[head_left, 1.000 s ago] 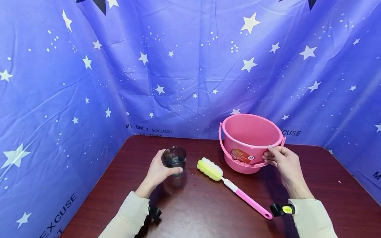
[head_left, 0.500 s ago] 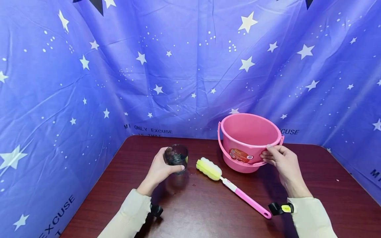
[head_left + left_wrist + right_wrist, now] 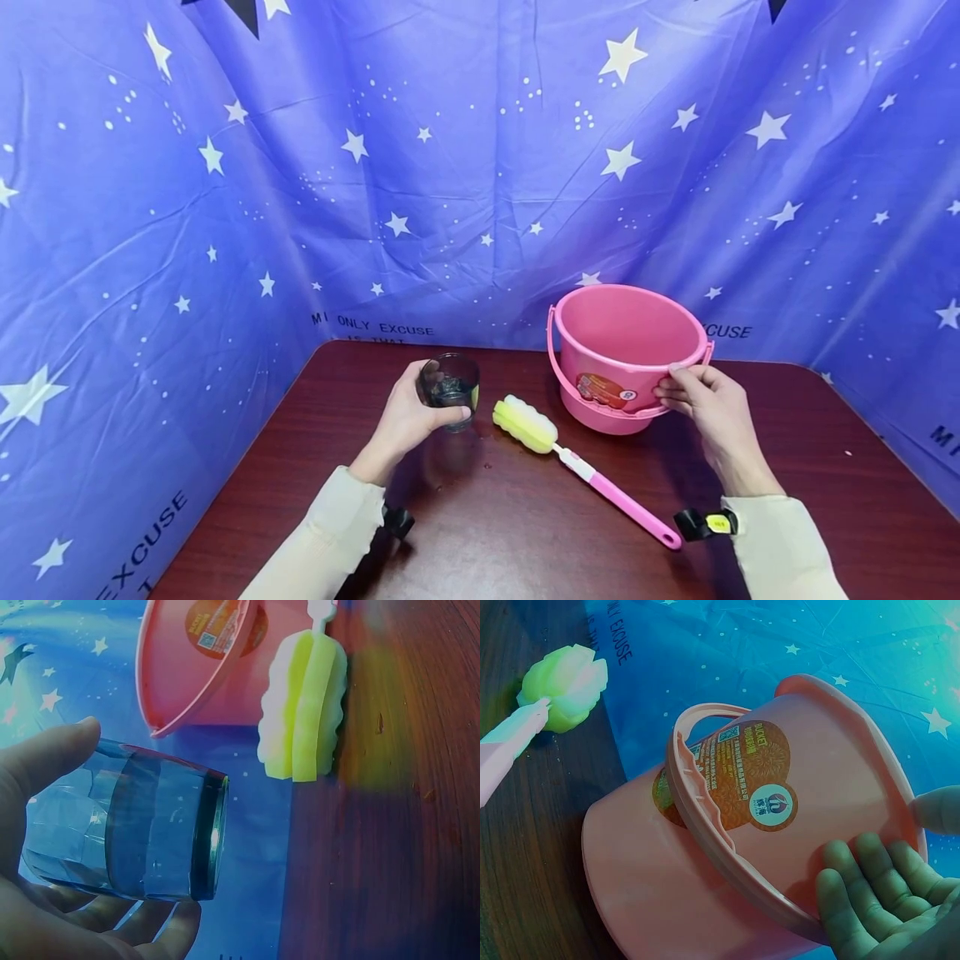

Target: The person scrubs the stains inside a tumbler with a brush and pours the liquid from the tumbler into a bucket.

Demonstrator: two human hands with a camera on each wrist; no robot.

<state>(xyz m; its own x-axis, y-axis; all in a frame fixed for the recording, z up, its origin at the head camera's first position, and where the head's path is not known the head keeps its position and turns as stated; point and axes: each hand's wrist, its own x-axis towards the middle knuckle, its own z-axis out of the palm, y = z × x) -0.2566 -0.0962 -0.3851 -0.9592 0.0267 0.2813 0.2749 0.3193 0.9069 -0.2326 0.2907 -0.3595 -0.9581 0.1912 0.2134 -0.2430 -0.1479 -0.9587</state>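
My left hand (image 3: 405,425) grips a dark see-through glass (image 3: 450,392), thumb on the near side and fingers round the far side. The glass is upright, a little above the table, and seems to hold clear liquid. In the left wrist view the glass (image 3: 150,825) has its base toward the right. At the right, my right hand (image 3: 708,417) pinches the rim of a pink bucket (image 3: 600,421), thumb at the lip and fingers against the outer wall. Between the hands lies a sponge bottle brush (image 3: 525,425) with a yellow-and-white head and pink handle.
The dark red wooden table (image 3: 480,542) bears a few small drops near the brush head. A blue curtain (image 3: 465,183) with white stars surrounds the table at the back and sides. The bucket's handle (image 3: 705,817) hangs down across its front.
My left hand has lifted the glass up and moved it slightly to the right. My right hand keeps its hold on the bucket rim; the brush lies as before.
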